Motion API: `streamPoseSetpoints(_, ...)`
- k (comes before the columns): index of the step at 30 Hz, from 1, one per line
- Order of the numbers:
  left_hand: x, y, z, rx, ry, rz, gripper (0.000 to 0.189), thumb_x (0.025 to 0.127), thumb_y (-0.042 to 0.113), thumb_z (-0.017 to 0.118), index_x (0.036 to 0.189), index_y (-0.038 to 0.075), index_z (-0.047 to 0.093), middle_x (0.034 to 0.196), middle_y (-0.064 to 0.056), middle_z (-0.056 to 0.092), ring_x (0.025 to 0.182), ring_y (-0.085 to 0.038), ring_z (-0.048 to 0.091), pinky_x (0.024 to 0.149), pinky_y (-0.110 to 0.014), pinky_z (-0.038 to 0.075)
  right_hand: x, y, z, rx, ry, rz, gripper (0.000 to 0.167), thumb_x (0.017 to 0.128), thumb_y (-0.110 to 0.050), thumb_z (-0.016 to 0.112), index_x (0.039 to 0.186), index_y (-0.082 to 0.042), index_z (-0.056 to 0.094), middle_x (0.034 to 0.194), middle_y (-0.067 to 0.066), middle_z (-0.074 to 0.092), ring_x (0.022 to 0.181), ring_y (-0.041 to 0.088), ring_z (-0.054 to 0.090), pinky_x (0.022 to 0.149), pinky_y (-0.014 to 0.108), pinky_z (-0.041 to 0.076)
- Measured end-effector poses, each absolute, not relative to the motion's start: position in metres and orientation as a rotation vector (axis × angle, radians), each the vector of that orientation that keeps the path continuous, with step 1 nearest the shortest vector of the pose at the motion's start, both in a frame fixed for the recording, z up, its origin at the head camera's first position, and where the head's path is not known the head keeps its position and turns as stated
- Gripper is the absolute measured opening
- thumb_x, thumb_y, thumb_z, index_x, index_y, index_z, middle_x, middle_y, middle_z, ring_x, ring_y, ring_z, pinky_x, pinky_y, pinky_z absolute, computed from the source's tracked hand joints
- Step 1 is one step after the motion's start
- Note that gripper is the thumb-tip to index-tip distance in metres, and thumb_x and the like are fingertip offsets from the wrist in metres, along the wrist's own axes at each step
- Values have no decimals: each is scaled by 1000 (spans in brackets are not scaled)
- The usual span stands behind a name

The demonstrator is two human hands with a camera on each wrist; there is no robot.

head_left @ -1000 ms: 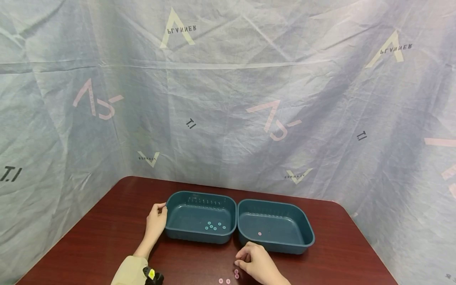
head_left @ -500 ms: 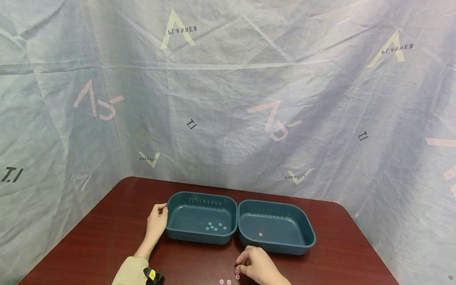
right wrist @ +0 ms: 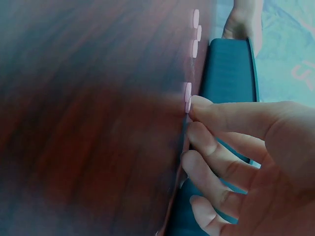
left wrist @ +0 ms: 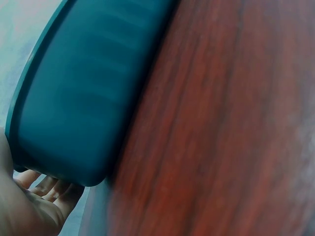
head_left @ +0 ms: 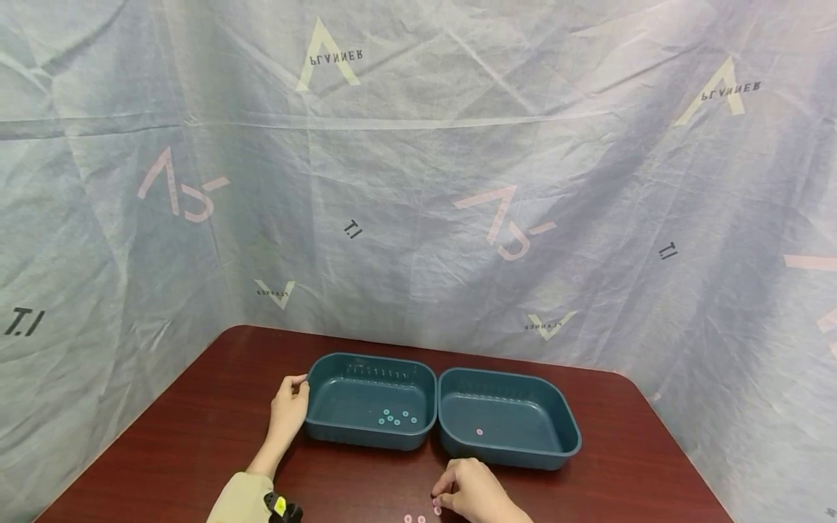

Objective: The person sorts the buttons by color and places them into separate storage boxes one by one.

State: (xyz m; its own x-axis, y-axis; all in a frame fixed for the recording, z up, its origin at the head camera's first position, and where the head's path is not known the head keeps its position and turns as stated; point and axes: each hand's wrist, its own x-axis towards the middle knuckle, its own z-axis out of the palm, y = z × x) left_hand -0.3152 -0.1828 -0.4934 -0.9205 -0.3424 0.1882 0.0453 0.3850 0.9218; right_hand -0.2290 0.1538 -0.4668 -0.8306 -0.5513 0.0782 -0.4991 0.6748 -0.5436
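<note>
Two blue-green plastic bins stand side by side on the table. My left hand [head_left: 288, 407] grips the outer end of the left bin [head_left: 366, 436], its fingers bent round the end wall in the left wrist view. My right hand [head_left: 476, 488] is low over the table in front of the right bin [head_left: 510, 457], fingers curled. In the right wrist view, its thumb and forefinger close on a small pink button [right wrist: 188, 105]; the forefinger's tip is mostly hidden. Another pink button [head_left: 437, 511] lies right against it. Further pink buttons [head_left: 408, 519] lie at the near left.
Several light-blue buttons [head_left: 390, 418] lie inside the left bin. One pink button [head_left: 480, 432] is in the right bin. The dark red table [head_left: 163, 443] has a grey printed cloth [head_left: 405, 218] hung behind and around it.
My right hand has come down and slightly towards me, its thumb and forefinger reaching the farther button of the pair. The left hand stays at the bin.
</note>
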Motion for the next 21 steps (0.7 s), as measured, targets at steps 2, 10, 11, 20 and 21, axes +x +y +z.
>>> streamPoseSetpoints(2,-315,-183,-493,259,-2303,-1546,33,99,16,41,126,-1,50,116,-26,58,105,-36,57,84,-44,45,-229,154,-467,-890,2799,-849,11,72,-7,74,75,-17,77,69,-16,58,64,-5,50,57,17,41)
streamPoseSetpoints(10,-317,-183,-494,259,-2306,-1543,32,99,16,41,125,0,51,116,-24,58,105,-36,57,82,-41,45,-228,153,-467,-909,2846,-803,10,71,-9,76,70,-19,75,67,-18,58,63,-7,50,58,18,43)
streamPoseSetpoints(11,-317,-183,-494,261,-2307,-1542,32,99,16,41,125,0,51,116,-24,59,105,-35,58,82,-40,45,-228,153,-467,-903,2849,-798,10,71,-9,76,69,-19,75,67,-18,58,63,-7,50,58,18,43)
streamPoseSetpoints(20,-317,-184,-495,259,-2301,-1547,32,99,16,41,125,0,51,116,-24,59,105,-35,58,81,-38,45,-228,150,-467,-876,2886,-715,13,72,-16,78,63,-21,69,66,-17,52,60,-5,44,58,20,40)
streamPoseSetpoints(21,-317,-183,-495,259,-2301,-1548,32,99,16,41,125,0,51,116,-24,59,105,-35,58,81,-38,45,-228,150,-467,-882,2895,-697,14,72,-16,77,63,-22,68,66,-17,52,60,-5,44,58,20,40)
